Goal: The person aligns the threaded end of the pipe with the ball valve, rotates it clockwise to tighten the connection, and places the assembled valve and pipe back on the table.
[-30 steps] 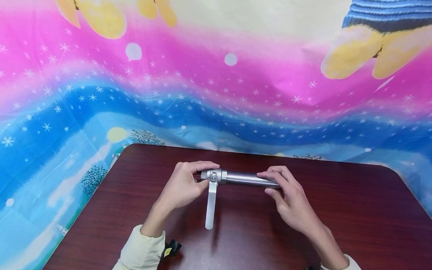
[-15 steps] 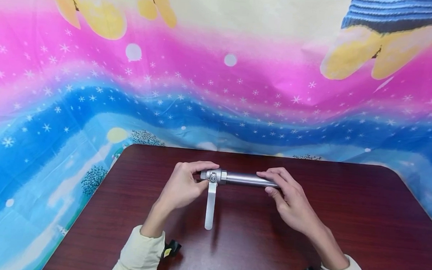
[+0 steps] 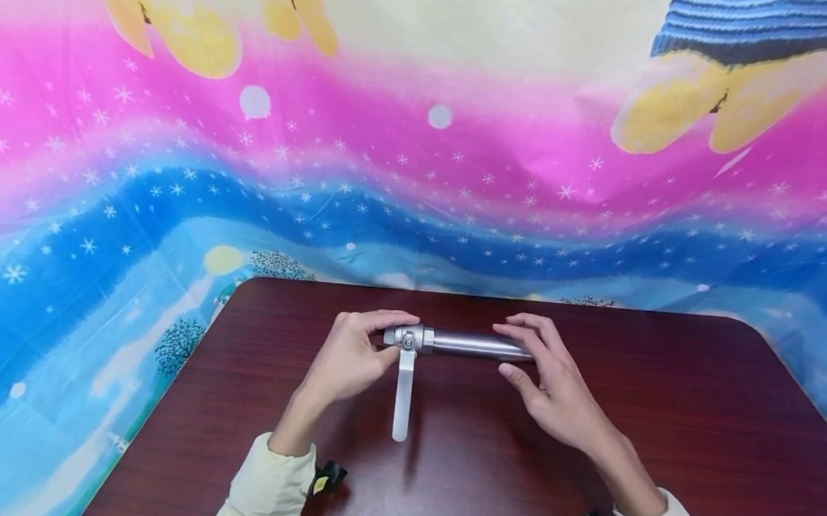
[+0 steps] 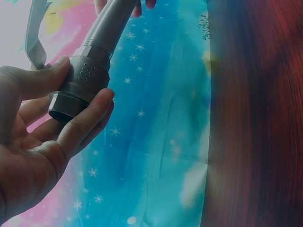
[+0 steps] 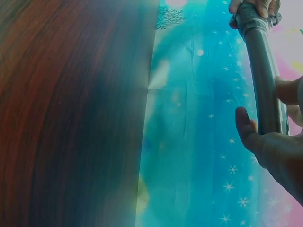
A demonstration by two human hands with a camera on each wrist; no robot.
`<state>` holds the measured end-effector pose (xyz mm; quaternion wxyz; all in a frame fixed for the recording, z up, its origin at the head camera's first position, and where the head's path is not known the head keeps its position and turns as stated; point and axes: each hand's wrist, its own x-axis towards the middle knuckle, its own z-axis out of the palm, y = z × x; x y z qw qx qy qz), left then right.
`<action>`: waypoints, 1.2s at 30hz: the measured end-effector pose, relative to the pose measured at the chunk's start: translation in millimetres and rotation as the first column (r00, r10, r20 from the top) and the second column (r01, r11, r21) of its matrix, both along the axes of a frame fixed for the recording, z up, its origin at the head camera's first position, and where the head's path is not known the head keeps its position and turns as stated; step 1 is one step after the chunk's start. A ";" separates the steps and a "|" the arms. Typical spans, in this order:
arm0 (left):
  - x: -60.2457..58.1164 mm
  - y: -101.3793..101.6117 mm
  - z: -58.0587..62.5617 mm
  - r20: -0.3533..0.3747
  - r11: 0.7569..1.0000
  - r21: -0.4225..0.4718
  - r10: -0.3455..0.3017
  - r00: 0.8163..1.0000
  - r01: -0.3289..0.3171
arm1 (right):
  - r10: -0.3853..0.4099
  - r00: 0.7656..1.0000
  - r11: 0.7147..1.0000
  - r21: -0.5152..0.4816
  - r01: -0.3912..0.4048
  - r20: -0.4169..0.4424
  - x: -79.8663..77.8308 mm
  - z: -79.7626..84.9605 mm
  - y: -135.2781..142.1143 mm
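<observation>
A steel ball valve point(image 3: 409, 336) with a long flat lever point(image 3: 403, 394) is joined to a straight steel pipe point(image 3: 467, 343). My left hand point(image 3: 352, 356) grips the valve body at its free end, thumb on the near side and fingers on the far side. The left wrist view shows the valve point(image 4: 87, 78) pinched there, its open end facing the palm. Around the pipe's right end lies my right hand point(image 3: 564, 390), loosely spread. Its thumb point(image 5: 242, 118) stands apart from the pipe point(image 5: 262, 80) in the right wrist view, while a finger overlaps the pipe's other side.
A dark red wooden table point(image 3: 487, 464) with rounded far corners lies beneath the held parts. Behind it hangs a colourful printed cloth point(image 3: 460, 175). Black wrist cameras point(image 3: 328, 476) sit at both cream sleeves.
My right thumb has moved away from the pipe towards me, and the right fingers have loosened. The left hand and the valve stay practically where they were.
</observation>
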<state>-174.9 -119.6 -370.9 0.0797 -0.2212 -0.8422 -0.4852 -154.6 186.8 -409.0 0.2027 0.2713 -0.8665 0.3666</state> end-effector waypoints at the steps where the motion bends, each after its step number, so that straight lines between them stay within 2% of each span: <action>1: -0.1 0.0 0.0 -0.001 1.000 0.000 0.000 1.000 0.000 | -0.001 1.000 1.000 0.002 0.001 -0.007 0.0 -0.3 -0.4; 8: -0.2 -0.4 0.5 0.014 1.000 0.012 -0.003 1.000 0.003 | -0.005 0.998 1.000 -0.013 0.005 -0.059 0.0 -0.7 -0.9; 17: -0.2 0.5 0.3 0.015 1.000 0.010 -0.006 1.000 0.006 | -0.019 0.998 0.999 -0.030 0.017 -0.058 -0.6 0.0 -1.0; 27: 0.2 -1.1 0.3 0.004 1.000 0.005 -0.002 1.000 0.002 | 0.017 0.999 0.999 -0.046 -0.020 -0.050 -0.9 0.3 -1.4; 36: -0.6 -1.4 -0.3 -0.005 1.000 0.012 -0.009 1.000 0.009 | 0.011 0.999 1.000 -0.028 -0.012 -0.047 -1.4 -0.6 0.0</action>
